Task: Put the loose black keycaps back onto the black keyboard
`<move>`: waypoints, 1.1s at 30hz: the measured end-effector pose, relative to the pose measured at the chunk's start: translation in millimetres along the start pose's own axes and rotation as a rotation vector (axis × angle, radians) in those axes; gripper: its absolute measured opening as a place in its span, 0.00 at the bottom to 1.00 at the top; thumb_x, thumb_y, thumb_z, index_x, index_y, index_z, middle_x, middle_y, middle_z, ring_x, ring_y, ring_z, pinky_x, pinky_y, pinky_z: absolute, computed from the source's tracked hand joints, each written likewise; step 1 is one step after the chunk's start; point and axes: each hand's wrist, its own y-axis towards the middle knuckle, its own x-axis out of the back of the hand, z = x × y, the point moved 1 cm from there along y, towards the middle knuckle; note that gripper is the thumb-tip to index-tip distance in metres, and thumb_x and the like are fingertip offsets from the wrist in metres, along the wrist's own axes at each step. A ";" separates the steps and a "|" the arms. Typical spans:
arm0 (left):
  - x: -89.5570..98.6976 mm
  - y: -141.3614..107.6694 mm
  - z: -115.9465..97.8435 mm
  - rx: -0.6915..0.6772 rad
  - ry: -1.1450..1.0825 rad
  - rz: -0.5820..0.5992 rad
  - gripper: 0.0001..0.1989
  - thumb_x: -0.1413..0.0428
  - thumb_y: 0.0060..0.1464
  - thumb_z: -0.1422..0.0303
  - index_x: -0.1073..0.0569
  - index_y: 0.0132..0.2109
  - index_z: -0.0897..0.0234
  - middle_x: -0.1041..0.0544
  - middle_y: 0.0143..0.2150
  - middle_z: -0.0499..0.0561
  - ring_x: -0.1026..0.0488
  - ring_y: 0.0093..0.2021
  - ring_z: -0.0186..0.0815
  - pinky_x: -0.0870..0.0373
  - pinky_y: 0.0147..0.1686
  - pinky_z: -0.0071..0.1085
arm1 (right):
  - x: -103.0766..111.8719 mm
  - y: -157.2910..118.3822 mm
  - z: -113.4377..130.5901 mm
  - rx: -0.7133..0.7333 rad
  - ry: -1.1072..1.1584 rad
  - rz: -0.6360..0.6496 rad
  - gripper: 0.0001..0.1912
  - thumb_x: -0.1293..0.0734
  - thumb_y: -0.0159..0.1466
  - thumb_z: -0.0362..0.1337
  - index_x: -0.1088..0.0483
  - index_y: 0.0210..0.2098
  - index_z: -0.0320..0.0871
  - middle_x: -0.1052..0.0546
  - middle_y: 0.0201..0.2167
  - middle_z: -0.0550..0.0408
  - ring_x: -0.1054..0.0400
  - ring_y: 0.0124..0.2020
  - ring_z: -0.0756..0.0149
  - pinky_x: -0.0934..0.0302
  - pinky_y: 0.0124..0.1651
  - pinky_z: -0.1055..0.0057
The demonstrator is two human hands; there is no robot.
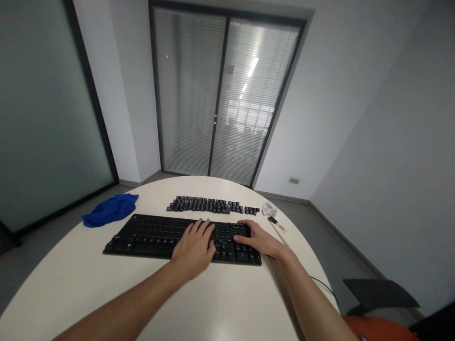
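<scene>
A black full-size keyboard [152,237] lies on the white table in front of me. My left hand [195,248] rests palm down across its middle, fingers stretched forward over the keys. At the keyboard's right end is my right hand [258,238], thumb and index finger apart over the number-pad area. Its other fingers are largely hidden. Behind the keyboard, loose black keycaps [201,204] are laid out in rows on the tabletop. Some key positions near my hands look darker, but I cannot make out whether caps are off there.
A crumpled blue cloth [111,210] lies at the table's left edge. To the right are a crumpled whitish wrapper [269,209] and a small dark-headed tool [273,220]. A dark cable [325,285] runs over the right edge. A black-and-orange chair [380,293] stands at lower right.
</scene>
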 end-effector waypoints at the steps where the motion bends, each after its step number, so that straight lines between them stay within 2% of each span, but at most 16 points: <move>1: -0.1 0.0 0.0 -0.001 0.002 0.001 0.26 0.54 0.63 0.66 0.34 0.66 0.67 0.36 0.69 0.57 0.43 0.69 0.49 0.45 0.67 0.49 | 0.2 0.2 0.0 -0.001 -0.002 0.000 0.42 0.27 0.56 0.56 0.37 0.62 0.40 0.31 0.58 0.41 0.36 0.59 0.50 0.42 0.62 0.56; 9: 0.7 0.1 0.2 0.000 0.015 0.006 0.26 0.55 0.63 0.66 0.35 0.66 0.66 0.37 0.69 0.56 0.43 0.69 0.49 0.45 0.67 0.49 | 1.0 3.8 -2.1 -0.001 -0.004 0.037 0.41 0.27 0.57 0.55 0.38 0.63 0.42 0.30 0.57 0.44 0.36 0.59 0.51 0.44 0.64 0.55; 15: -0.3 -0.3 1.3 -0.011 0.002 0.003 0.26 0.55 0.63 0.66 0.35 0.66 0.67 0.37 0.69 0.57 0.43 0.69 0.49 0.45 0.67 0.50 | 0.1 4.4 -1.2 0.046 -0.076 0.012 0.40 0.26 0.56 0.52 0.36 0.62 0.39 0.32 0.58 0.41 0.38 0.60 0.50 0.45 0.64 0.55; 20: -1.0 -0.6 1.9 -0.011 -0.014 -0.006 0.26 0.55 0.63 0.66 0.35 0.66 0.66 0.36 0.69 0.57 0.43 0.69 0.49 0.46 0.67 0.50 | -1.0 3.9 -3.8 0.059 -0.062 0.007 0.40 0.27 0.56 0.53 0.36 0.62 0.41 0.32 0.59 0.42 0.38 0.60 0.50 0.44 0.64 0.54; 28: -1.0 -0.1 1.6 -0.003 -0.003 0.002 0.26 0.54 0.63 0.66 0.34 0.65 0.66 0.36 0.69 0.56 0.43 0.69 0.49 0.46 0.67 0.48 | -0.8 0.2 -4.3 0.154 -0.081 -0.047 0.37 0.28 0.58 0.54 0.33 0.60 0.41 0.30 0.58 0.44 0.37 0.60 0.50 0.47 0.66 0.54; 33: 0.6 0.0 0.6 -0.003 -0.003 0.006 0.26 0.54 0.63 0.67 0.34 0.66 0.67 0.36 0.69 0.57 0.43 0.69 0.49 0.46 0.67 0.49 | 3.4 2.8 -11.2 0.162 -0.012 -0.130 0.26 0.36 0.66 0.54 0.29 0.55 0.43 0.26 0.55 0.47 0.33 0.57 0.54 0.43 0.63 0.56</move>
